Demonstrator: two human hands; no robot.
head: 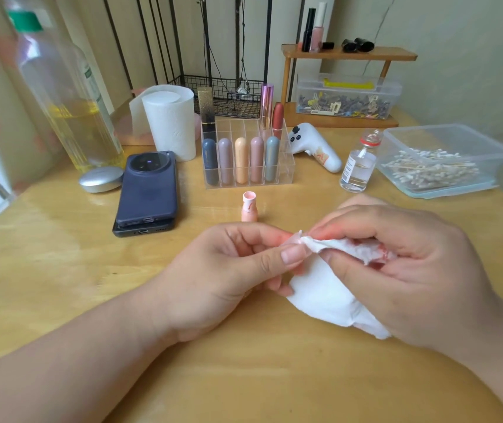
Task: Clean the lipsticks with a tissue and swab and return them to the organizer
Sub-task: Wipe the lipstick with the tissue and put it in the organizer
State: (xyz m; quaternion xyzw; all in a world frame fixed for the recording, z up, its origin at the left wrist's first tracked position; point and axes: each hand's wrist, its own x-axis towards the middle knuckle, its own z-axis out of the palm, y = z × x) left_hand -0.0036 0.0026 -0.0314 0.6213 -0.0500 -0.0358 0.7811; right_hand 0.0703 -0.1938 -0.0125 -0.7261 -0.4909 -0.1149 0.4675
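Observation:
My left hand [228, 270] pinches a small pink lipstick piece [292, 239] that is mostly hidden by fingers and tissue. My right hand [411, 264] grips a white tissue [320, 294] with red smears and presses it against that piece. A pink lipstick base [249, 209] stands upright and uncapped on the table, just behind my hands. Further back, the clear acrylic organizer [285, 174] holds several capped lipsticks [241, 160] in its front row and three taller ones at the back. Some of its compartments on the right are empty.
Two stacked phones [148, 190] and a silver compact [101, 178] lie at the left. An oil bottle [70, 102] and a tissue roll [170, 120] stand behind them. At the right are a small glass bottle [358, 166], a swab box [439, 166] and a white handheld device [314, 148].

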